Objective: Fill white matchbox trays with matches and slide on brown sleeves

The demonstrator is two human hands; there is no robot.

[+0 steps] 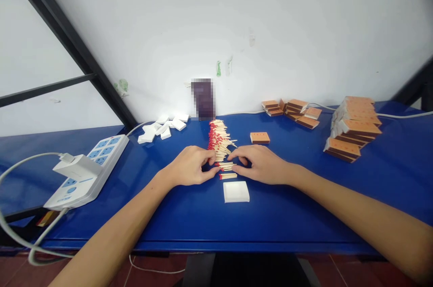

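Observation:
A long pile of red-headed matches (219, 136) lies on the blue table, heads to the left. At its near end, a small bunch of matches (226, 166) is between my two hands. My left hand (191, 165) is closed, its thumb tip at the red heads and its curled index finger beside the pile. At the plain stick ends, my right hand (260, 164) has thumb and index finger bent inward. Closer to me lies a small separate row of matches (228, 176). Below it sits a white matchbox tray (236, 192).
White trays (162, 128) are heaped at back left, near a power strip (111, 151) with a plugged-in charger (77, 168). One orange matchbox (260, 137) lies beyond my right hand. More matchboxes (297, 111) and a stack (355, 127) stand right. A blurred dark object (204, 99) leans on the wall.

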